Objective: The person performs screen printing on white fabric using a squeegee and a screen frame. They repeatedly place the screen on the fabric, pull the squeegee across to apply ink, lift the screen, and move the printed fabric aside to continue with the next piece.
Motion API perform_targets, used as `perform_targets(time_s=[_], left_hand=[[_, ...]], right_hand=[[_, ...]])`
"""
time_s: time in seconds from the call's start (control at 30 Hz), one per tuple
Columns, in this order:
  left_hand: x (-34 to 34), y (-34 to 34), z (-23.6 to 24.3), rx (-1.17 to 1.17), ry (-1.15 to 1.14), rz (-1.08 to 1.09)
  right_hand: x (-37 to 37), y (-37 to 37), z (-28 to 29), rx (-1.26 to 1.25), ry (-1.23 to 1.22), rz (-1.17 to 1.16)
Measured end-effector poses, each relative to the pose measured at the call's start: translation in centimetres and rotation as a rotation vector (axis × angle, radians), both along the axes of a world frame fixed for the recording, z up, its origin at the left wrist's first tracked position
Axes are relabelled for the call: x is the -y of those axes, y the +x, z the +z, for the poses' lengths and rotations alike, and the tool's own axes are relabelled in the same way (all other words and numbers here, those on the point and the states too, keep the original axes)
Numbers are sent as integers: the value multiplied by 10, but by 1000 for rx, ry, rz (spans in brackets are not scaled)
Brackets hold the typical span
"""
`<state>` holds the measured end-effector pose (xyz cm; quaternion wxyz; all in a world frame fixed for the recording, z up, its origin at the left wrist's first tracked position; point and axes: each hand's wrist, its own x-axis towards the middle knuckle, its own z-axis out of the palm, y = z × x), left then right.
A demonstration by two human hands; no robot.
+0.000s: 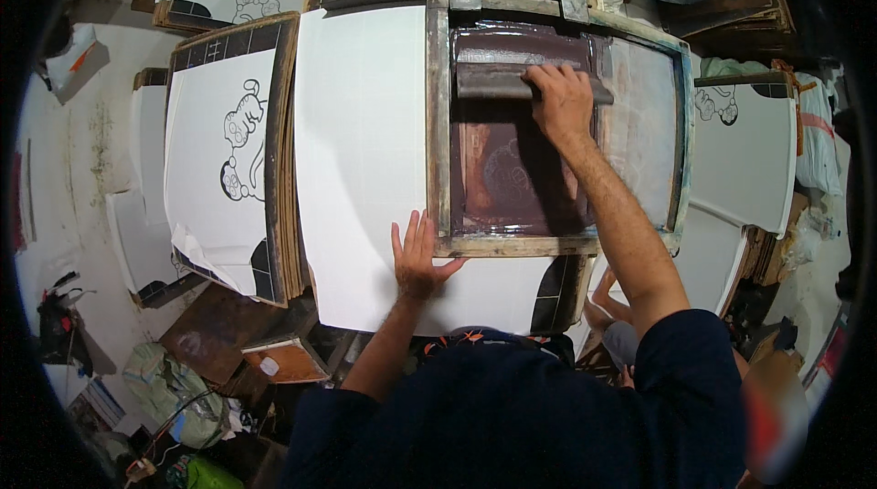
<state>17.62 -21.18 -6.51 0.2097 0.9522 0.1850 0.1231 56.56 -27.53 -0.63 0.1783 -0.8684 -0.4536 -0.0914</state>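
Grips the squeegee (495,82) in the right hand (562,103), with fingers closed on its upper edge, right of its middle. Extends to both sides of those fingers, farther to the left; lies across the dark inked mesh (521,201), inside the wooden frame (438,123). Impossible to make out the hold underneath, hidden by the palm. Looks rigid lengthwise, fairly light, perhaps softer at the blade; probably slick wherever wet. Best taken by the upper edge, nearer the middle, a little left of the present finger hold, for even pressure. Treat mesh below the right fingers as taut and easily torn: no digging in with corners. Rests the left hand (418,256) on the white sheet (361,105), with fingers slightly apart, clamped on nothing; thumb contact with the frame unclear. Expect stiff, weightier wood there; take by the lower rail, just right of the left thumb.
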Motion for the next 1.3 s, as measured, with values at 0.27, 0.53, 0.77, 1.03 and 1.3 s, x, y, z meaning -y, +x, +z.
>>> perform_targets(time_s=[0.27,0.53,0.77,1.03,1.3], left_hand=[[1,-2,-1,-9,-8,11],[2,0,-1,-25,-25,26],[1,2,2,10,4,27],[0,-1,2,-7,-21,0],[1,-1,-5,9,24,-11]], right_hand=[[-54,70,-10,177,6,-60],[-5,0,3,117,-86,-30],[-27,32,10,100,-40,10],[-35,37,12,85,-206,-70],[66,-123,26,-85,-165,-80]])
